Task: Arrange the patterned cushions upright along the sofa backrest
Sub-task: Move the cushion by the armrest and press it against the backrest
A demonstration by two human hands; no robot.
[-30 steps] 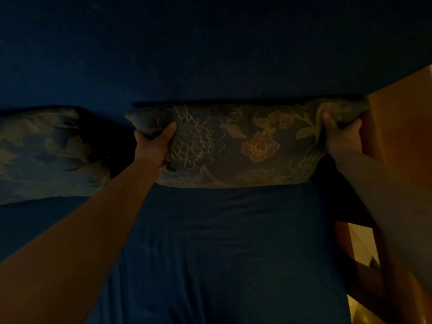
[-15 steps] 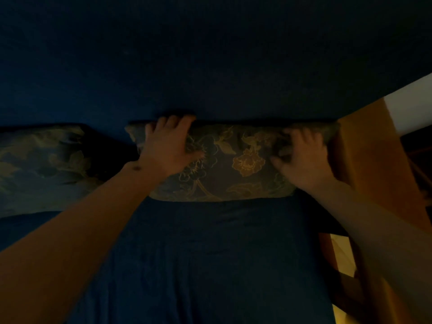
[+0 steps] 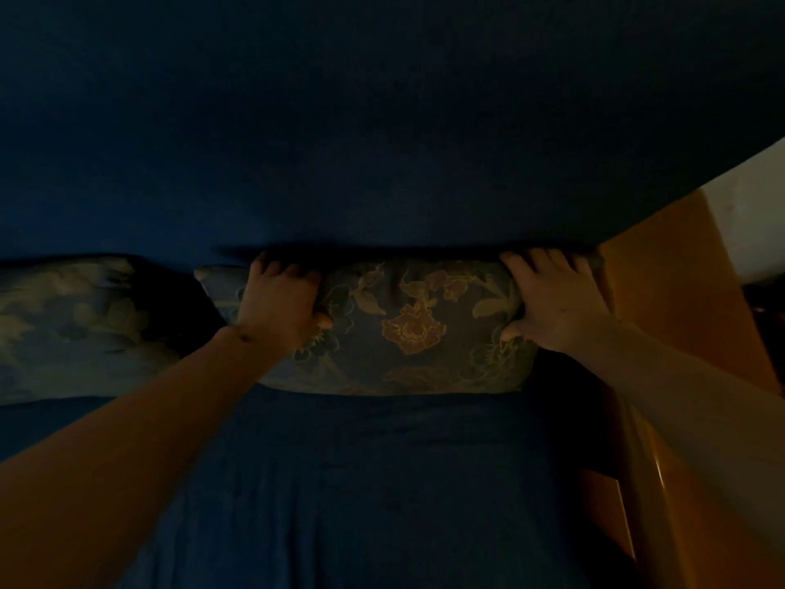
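Head view: both hands grip a floral cushion set against the blue sofa back

Head view, very dim light. Dark blue sofa backrest fills the upper half of the frame, and the blue seat runs down the middle below it. An orange-brown wooden side piece stands at the right end of the sofa, with a pale wall patch beyond it.

Two bare forearms reach in from the lower corners and converge on the floral cushion, which stands on its long edge on the seat with its top edge touching the base of the backrest, its right end close to the wooden side piece. A second patterned cushion leans against the backrest to the left, apart from the first by a dark gap and untouched by either hand.

Left hand lies over the cushion's upper left part, wrist bent downward, fingers curled over the top edge into the shadow behind, thumb pressed on the front face near a dark flower. Right hand mirrors it at the upper right corner, its fingers hooked over the top edge and the thumb pinching the front fabric. Both hands are closed on the cushion, and the orange flower sits on the face between them
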